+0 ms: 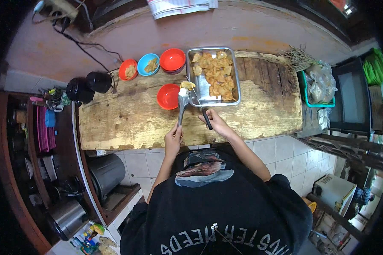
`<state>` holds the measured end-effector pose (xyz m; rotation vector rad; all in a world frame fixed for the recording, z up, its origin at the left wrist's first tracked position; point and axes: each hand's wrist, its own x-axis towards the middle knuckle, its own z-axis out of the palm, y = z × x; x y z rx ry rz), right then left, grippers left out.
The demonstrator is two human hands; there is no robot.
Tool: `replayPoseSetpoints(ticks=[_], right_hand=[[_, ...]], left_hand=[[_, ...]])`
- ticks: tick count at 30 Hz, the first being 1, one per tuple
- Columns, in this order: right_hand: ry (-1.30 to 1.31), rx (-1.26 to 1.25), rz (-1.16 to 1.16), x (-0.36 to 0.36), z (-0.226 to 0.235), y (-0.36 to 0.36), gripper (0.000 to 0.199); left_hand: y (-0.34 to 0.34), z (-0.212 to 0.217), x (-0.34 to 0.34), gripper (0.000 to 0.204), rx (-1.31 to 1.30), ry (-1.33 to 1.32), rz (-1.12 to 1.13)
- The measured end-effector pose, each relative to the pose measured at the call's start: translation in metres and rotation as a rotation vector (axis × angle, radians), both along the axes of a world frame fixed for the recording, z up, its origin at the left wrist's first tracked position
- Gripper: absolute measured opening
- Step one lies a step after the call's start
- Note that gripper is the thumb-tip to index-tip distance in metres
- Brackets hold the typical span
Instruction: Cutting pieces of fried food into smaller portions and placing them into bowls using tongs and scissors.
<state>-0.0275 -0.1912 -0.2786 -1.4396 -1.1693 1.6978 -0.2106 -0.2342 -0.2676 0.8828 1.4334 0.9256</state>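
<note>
My left hand (173,139) is closed round the handle of metal tongs (182,107), which point away from me. At their far end is a yellowish piece of food (187,86), with a whitish bit below it. My right hand (217,123) grips a knife (207,119) by its black handle, its thin blade slanting up and left to the food piece. Just right of the blade lies a rectangular metal tray (203,90) with many golden-brown food pieces (217,72). An unfilled red bowl (168,96) stands left of the tongs.
Along the back of the worn wooden table (127,123) stand a red bowl (128,69) and a blue bowl (148,64), both holding food, and stacked bowls (173,60). Black containers (81,89) are at the left end. A green basket (320,104) with plastic bags sits at the right.
</note>
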Motion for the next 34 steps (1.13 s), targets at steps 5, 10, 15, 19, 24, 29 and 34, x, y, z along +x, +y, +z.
replayPoseSetpoints(ticks=[5, 10, 15, 19, 24, 29, 34], right_hand=[[0.127, -0.135, 0.011, -0.017, 0.001, 0.008, 0.035], [0.119, -0.136, 0.072, -0.024, 0.008, 0.016, 0.025], [0.079, -0.141, 0.121, -0.022, 0.012, 0.021, 0.025], [0.093, -0.111, 0.169, -0.015, 0.018, 0.023, 0.030], [0.105, -0.147, 0.228, -0.009, 0.025, 0.024, 0.028], [0.106, -0.151, 0.227, -0.004, 0.032, 0.024, 0.026], [0.089, -0.150, 0.194, -0.001, 0.028, 0.022, 0.026]], left_hand=[[-0.007, -0.003, -0.030, 0.035, -0.035, -0.044, 0.010], [-0.013, -0.001, -0.053, 0.030, -0.032, -0.080, 0.057], [-0.013, -0.003, -0.081, 0.029, -0.080, -0.166, 0.040], [-0.008, 0.000, -0.093, 0.028, -0.097, -0.165, -0.002], [-0.006, 0.005, -0.096, 0.030, -0.126, -0.160, -0.058], [-0.005, 0.006, -0.094, 0.028, -0.153, -0.204, -0.072], [-0.005, -0.010, -0.098, 0.031, -0.165, -0.234, -0.111]])
